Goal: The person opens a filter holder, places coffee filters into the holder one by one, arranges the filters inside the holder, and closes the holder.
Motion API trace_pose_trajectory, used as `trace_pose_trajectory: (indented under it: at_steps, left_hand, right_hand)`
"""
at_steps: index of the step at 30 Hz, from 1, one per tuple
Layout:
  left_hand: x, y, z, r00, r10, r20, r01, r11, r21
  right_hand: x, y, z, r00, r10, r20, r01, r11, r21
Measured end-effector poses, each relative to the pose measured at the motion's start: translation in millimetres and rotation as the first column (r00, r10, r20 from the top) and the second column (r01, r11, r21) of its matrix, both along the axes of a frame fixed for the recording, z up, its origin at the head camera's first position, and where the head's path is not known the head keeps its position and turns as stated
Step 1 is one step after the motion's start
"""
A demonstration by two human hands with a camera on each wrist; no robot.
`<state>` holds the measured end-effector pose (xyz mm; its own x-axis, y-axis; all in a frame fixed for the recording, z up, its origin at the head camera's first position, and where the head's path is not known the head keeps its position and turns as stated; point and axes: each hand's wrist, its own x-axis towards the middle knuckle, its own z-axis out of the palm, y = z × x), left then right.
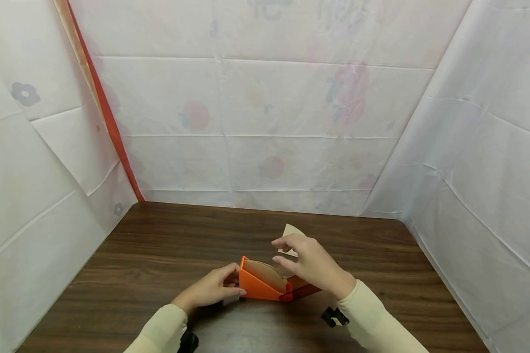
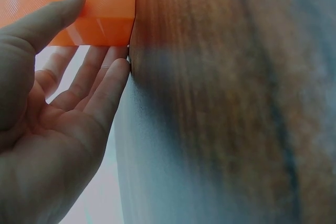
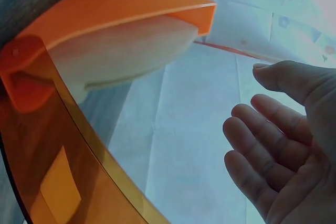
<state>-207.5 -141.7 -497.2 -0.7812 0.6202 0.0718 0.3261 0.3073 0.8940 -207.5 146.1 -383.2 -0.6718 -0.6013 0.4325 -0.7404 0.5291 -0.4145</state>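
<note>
An orange holder (image 1: 259, 287) stands on the table with a stack of tan, curved-edged papers (image 1: 265, 274) inside. Its see-through amber lid (image 3: 79, 145) is swung out to the right. My left hand (image 1: 214, 287) grips the holder's left end. In the left wrist view, that thumb lies on the orange side and the other fingers reach behind the end. To the right, over the lid, hovers my right hand (image 1: 311, 260), its fingers loosely bent with nothing between them in the right wrist view. Behind that hand is a pale piece of paper (image 1: 293, 230), partly hidden.
The dark wood-grain table (image 1: 181, 235) is bounded by white patterned sheets (image 1: 256, 122) at the back and both sides. A red strip (image 1: 110, 122) runs down the left back corner. A small black device (image 1: 334, 316) sits by my right wrist.
</note>
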Motion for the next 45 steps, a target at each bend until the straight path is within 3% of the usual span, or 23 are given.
trace_pose_trajectory:
  at_steps: [7, 19, 32, 45]
  left_hand:
    - [0.6, -0.2, 0.4, 1.0, -0.004, 0.012, 0.004, 1.0, 0.004]
    - [1.2, -0.3, 0.6, 1.0, -0.001, 0.023, 0.001, 1.0, 0.002]
    - [1.0, 0.0, 0.5, 1.0, -0.008, 0.02, 0.007, 1.0, 0.014]
    - [1.4, 0.6, 0.7, 1.0, -0.008, 0.023, 0.008, 1.0, 0.017]
  right_hand:
    - [-2.0, 9, 10.4, 0.998, -0.015, -0.059, 0.015, 1.0, 0.006]
    - [-5.5, 19, 14.6, 0.997, -0.052, -0.056, 0.054, 0.998, 0.029]
    - [-28.0, 43, 17.0, 0.994, -0.093, 0.064, 0.091, 0.995, 0.036]
    - [-54.4, 63, -0.2, 0.979, -0.105, 0.177, 0.102, 0.994, 0.025]
